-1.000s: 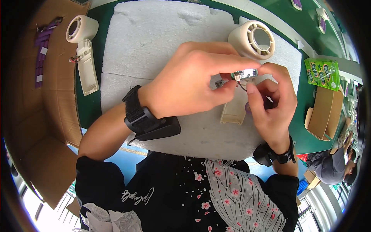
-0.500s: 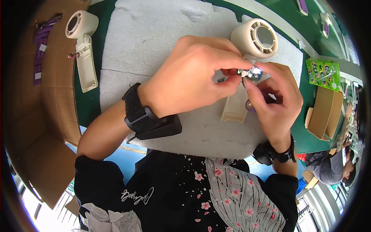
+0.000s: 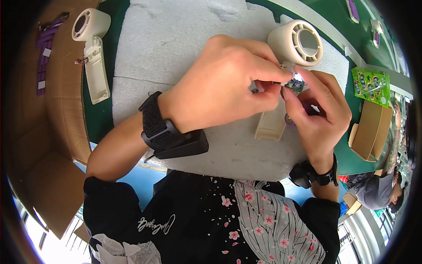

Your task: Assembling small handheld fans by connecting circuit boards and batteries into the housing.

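The green tabletop is overlaid by a white foam slab. The left hand and right hand are held nearly closed, thumbs opposite forefingers. At the slab's two o'clock, a cream fan head is seen; at its six o'clock, a circuit board is pinched by both.

Green packet, small open cardboard box, large brown carton
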Demonstrator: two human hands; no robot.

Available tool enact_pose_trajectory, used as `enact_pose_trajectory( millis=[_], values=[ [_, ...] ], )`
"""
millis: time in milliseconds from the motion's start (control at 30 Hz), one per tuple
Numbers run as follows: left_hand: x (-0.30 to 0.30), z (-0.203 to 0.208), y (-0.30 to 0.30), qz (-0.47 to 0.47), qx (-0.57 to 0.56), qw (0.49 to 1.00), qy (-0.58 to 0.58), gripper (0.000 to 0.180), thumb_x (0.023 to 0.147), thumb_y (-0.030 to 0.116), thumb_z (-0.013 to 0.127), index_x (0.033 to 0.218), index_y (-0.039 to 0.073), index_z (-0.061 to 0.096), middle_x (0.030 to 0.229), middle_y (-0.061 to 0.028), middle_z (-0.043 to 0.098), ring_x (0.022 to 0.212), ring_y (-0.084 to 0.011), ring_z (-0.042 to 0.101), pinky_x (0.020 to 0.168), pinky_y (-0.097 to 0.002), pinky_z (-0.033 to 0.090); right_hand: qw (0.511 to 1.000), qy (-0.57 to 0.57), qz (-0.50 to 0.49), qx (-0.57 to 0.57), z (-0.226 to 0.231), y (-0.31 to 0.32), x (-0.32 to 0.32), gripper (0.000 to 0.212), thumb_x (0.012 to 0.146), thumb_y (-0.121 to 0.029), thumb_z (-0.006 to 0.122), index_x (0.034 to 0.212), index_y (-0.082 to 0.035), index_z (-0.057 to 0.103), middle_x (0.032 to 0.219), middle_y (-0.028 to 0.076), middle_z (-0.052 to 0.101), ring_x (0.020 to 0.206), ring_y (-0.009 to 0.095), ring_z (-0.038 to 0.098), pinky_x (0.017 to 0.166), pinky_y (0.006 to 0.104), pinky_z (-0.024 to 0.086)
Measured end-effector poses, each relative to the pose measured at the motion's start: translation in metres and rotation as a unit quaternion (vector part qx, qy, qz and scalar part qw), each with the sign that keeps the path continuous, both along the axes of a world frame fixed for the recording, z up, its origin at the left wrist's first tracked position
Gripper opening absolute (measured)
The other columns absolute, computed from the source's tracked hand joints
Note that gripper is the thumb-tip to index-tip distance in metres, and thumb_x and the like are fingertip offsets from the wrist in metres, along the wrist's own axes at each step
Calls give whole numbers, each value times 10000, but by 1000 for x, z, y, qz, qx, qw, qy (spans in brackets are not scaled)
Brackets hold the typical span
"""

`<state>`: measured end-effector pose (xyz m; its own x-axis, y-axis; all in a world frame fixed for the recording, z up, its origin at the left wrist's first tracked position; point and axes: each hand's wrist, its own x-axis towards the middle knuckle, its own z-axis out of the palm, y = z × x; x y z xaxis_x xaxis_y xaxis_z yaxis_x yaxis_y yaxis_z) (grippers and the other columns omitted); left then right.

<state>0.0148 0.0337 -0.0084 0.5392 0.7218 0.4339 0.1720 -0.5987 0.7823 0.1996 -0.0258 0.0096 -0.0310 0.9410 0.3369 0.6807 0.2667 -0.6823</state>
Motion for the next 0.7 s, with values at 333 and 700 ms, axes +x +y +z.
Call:
enact_pose_trajectory(
  millis=[333, 700],
  values=[
    [0, -5, 0, -26, -57, 998, -21, 298, 706, -60, 686, 982, 50, 701, 864, -71, 666, 729, -160, 659, 634, -240, 529, 999, 38, -6, -36, 2, 1, -2, 330, 697, -24, 792, 1016, -44, 711, 893, 58, 645, 547, 64, 594, 452, 199, 457],
    [12, -5, -15, 2, -119, 993, 6, 400, 722, -5, 695, 1080, 79, 538, 868, -49, 606, 707, -154, 607, 622, -276, 500, 995, 52, -11, -84, 12, -2, -2, 219, 774, -16, 743, 987, -3, 694, 899, 77, 644, 574, 85, 614, 458, 213, 464]
  ],
)
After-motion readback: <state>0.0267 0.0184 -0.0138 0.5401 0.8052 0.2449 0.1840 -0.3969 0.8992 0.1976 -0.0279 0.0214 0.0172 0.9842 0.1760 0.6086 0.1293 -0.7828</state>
